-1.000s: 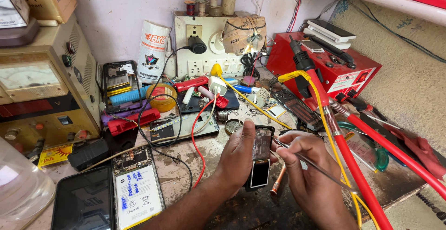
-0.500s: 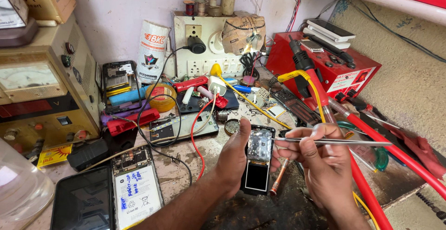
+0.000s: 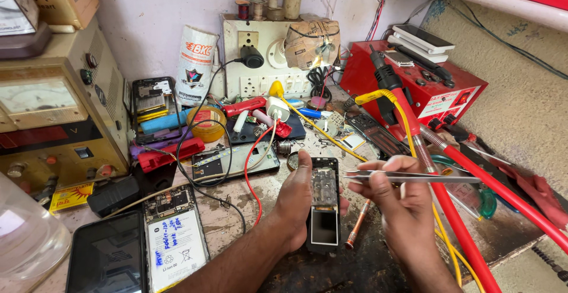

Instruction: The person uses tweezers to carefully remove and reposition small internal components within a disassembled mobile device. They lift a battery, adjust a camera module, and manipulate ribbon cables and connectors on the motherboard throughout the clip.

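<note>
Left hand (image 3: 299, 201) grips an opened keypad phone (image 3: 323, 207), fingers wrapped round its edge, held just above the table (image 3: 236, 201). Right hand (image 3: 393, 201), beside the phone, fingers pinching tweezers (image 3: 414, 177) level, tips over the phone's top. Mid-repair, likely; next calls for steady tip placement on the board. Beyond the phone: red soldering station (image 3: 414, 89).

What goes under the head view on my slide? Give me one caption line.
Left hand steadies an opened small phone on a cluttered repair bench while right hand holds metal tweezers level.
</note>
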